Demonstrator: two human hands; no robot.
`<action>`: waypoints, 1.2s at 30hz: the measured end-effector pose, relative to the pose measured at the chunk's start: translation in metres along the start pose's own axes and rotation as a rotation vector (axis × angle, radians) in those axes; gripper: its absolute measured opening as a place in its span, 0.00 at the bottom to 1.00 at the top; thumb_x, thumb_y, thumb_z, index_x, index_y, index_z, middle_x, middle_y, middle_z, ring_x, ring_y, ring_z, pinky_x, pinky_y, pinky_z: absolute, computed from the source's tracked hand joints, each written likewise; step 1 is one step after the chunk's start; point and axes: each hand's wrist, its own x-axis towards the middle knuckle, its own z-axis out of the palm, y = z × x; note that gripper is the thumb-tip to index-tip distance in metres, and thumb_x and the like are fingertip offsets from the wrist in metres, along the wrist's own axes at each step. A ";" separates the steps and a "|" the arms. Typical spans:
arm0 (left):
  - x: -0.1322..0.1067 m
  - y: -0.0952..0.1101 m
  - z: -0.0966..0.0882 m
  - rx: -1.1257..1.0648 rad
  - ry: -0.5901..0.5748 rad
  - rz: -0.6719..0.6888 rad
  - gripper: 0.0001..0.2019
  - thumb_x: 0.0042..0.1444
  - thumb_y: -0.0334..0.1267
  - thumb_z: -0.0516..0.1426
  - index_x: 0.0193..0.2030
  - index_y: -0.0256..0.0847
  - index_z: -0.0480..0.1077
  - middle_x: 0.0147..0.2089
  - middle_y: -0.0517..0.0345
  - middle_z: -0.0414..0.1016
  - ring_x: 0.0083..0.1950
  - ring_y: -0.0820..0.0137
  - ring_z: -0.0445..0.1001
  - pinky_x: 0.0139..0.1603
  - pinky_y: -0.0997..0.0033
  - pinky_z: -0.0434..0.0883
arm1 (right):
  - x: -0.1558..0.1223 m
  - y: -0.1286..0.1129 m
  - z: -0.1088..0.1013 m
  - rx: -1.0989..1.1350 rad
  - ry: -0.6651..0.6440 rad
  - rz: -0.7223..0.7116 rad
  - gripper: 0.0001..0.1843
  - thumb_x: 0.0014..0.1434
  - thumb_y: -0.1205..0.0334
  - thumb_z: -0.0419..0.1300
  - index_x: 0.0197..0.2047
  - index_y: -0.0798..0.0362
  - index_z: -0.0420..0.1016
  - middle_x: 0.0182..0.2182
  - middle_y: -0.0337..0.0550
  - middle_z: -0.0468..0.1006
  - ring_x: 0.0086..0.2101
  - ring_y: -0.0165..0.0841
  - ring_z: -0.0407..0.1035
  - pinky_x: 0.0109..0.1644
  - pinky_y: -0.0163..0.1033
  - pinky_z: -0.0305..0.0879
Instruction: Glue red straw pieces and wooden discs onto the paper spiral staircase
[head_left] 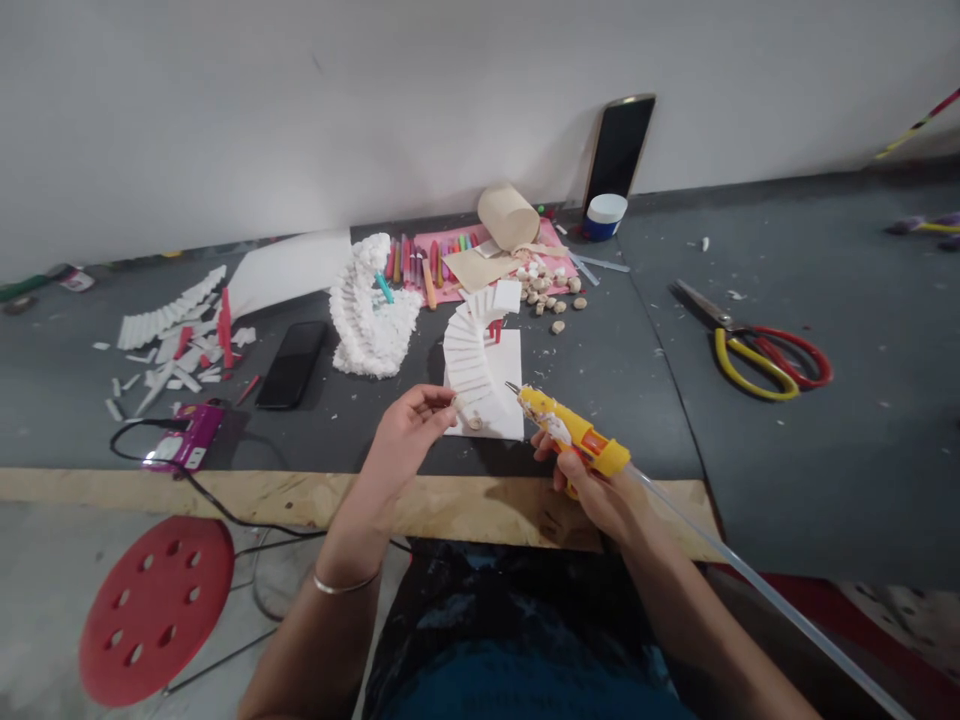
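yellow and orange hot glue gun (574, 432) in our right hand (592, 490), nozzle at the white paper spiral staircase model (469, 355).
our right fingers wrap fully round the gun's grip, its metal tip just beside the lower steps, a clear glue stick (750, 580) trailing out the back. our left hand (409, 430) pinches a small beige pebble (459, 402) at the foot of the staircase, which stands on a white square card (510, 370) near the front edge of the dark grey table (622, 390). behind lie loose beige pebbles (547, 290), a fluffy white spiral (367, 315) and a black phone (292, 363); red and yellow scissors (765, 350) lie well to the right.
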 end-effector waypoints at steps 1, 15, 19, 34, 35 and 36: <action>-0.002 0.002 0.000 -0.073 -0.009 -0.029 0.09 0.51 0.36 0.65 0.40 0.39 0.75 0.33 0.57 0.76 0.33 0.74 0.71 0.33 0.76 0.65 | -0.001 0.001 0.000 0.004 -0.003 0.001 0.20 0.54 0.41 0.61 0.34 0.52 0.74 0.34 0.46 0.78 0.21 0.27 0.63 0.23 0.36 0.66; -0.012 0.004 0.003 -0.409 -0.074 -0.206 0.09 0.53 0.36 0.62 0.41 0.38 0.72 0.31 0.57 0.76 0.29 0.76 0.72 0.30 0.79 0.66 | -0.001 0.003 0.000 0.000 0.009 -0.007 0.22 0.54 0.40 0.61 0.35 0.53 0.74 0.34 0.48 0.78 0.22 0.29 0.64 0.24 0.37 0.65; -0.011 0.002 0.005 -0.324 -0.034 -0.173 0.09 0.54 0.39 0.61 0.40 0.38 0.72 0.29 0.58 0.75 0.28 0.76 0.71 0.28 0.79 0.65 | -0.002 0.001 0.000 -0.009 0.009 -0.002 0.19 0.55 0.43 0.60 0.33 0.52 0.74 0.34 0.50 0.79 0.24 0.31 0.66 0.24 0.38 0.64; -0.012 0.002 -0.006 -0.156 -0.010 -0.157 0.11 0.54 0.43 0.61 0.39 0.38 0.70 0.28 0.59 0.74 0.26 0.77 0.69 0.24 0.78 0.58 | -0.002 -0.001 0.000 -0.016 -0.005 -0.029 0.19 0.54 0.43 0.61 0.35 0.51 0.75 0.33 0.47 0.78 0.25 0.31 0.67 0.23 0.36 0.65; -0.014 0.003 -0.005 -0.162 -0.021 -0.162 0.11 0.54 0.43 0.61 0.40 0.38 0.70 0.28 0.59 0.74 0.26 0.77 0.70 0.24 0.78 0.58 | -0.002 -0.001 0.000 -0.014 -0.002 -0.036 0.18 0.54 0.44 0.61 0.35 0.51 0.75 0.33 0.47 0.78 0.24 0.31 0.67 0.22 0.36 0.65; -0.015 0.005 -0.005 -0.163 -0.033 -0.167 0.11 0.54 0.42 0.61 0.40 0.38 0.70 0.28 0.59 0.74 0.26 0.77 0.70 0.24 0.78 0.59 | -0.002 -0.001 0.000 -0.013 0.000 -0.044 0.18 0.54 0.44 0.61 0.35 0.51 0.74 0.33 0.47 0.79 0.23 0.31 0.67 0.22 0.36 0.64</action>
